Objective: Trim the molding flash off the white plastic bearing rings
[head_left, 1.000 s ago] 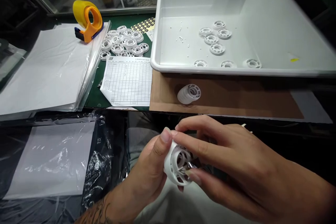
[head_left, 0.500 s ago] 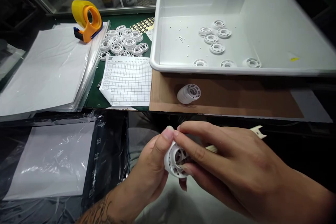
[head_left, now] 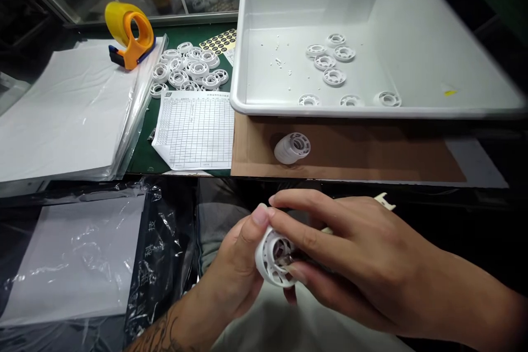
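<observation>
My left hand (head_left: 237,264) grips a white slotted plastic ring (head_left: 270,258) by its edge, below the table's front edge. Closed round a cream-coloured tool (head_left: 385,201) is my right hand (head_left: 350,253); the tool's forked end sticks out behind the fingers. Its working tip is mostly hidden, but something metallic shows at the ring's central opening. My right index fingertip lies close to my left thumb at the ring's top. A short stack of white rings (head_left: 292,148) leans on the brown board (head_left: 371,154) beyond my hands.
A large white tray (head_left: 330,111) holds several rings and small scraps. Left of it are a pile of rings (head_left: 198,69), a printed form (head_left: 196,132), a sticker sheet (head_left: 218,42) and an orange tape dispenser (head_left: 138,38) on bagged sheets (head_left: 74,104). Plastic-wrapped material (head_left: 78,258) lies lower left.
The view has shifted slightly, moving the table items a little left. The ring in my left hand is turned slightly, and my right hand with the tool has shifted a little at its opening.
</observation>
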The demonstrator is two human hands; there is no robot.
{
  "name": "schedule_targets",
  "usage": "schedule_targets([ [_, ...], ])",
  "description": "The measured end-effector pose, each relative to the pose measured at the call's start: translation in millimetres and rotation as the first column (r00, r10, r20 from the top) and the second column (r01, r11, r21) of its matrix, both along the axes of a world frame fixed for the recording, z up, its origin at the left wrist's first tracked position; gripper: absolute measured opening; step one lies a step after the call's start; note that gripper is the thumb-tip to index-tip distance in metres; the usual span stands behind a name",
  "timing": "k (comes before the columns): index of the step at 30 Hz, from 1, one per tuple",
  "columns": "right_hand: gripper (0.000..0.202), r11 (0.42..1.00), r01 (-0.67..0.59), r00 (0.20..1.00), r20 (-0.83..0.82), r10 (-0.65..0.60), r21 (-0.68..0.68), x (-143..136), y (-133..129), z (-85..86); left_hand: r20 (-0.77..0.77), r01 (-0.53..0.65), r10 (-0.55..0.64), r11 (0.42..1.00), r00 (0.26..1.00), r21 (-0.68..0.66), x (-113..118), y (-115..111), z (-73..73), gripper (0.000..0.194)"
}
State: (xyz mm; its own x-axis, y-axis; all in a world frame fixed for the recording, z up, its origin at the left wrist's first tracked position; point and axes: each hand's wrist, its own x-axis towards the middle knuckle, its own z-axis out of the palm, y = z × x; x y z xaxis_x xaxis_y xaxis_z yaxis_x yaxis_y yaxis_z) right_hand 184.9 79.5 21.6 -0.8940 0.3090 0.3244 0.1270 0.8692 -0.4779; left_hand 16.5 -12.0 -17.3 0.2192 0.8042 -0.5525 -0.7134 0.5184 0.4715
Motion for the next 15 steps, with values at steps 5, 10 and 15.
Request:
schedule_targets([
  [5,0.032,0.999,-0.020,1.000,-0.013,0.020,0.035,1.1,2.2,-1.4,0.041,0.032,-0.033,0.999,0.999,0.036,0.6,0.2,-1.6,0.069],
  [10,0.035,0.998,-0.034,0.999,-0.021,0.035,0.048,9.1,6.3,8.3,0.086,-0.016,0.011,0.998,0.996,0.054,0.5,0.5,-1.5,0.063],
  [15,0.040,0.999,-0.051,0.994,-0.101,0.049,-0.017,9.9,4.5,6.1,0.103,-0.073,0.068,0.996,0.992,0.047,0.8,-2.3,-2.9,0.062],
])
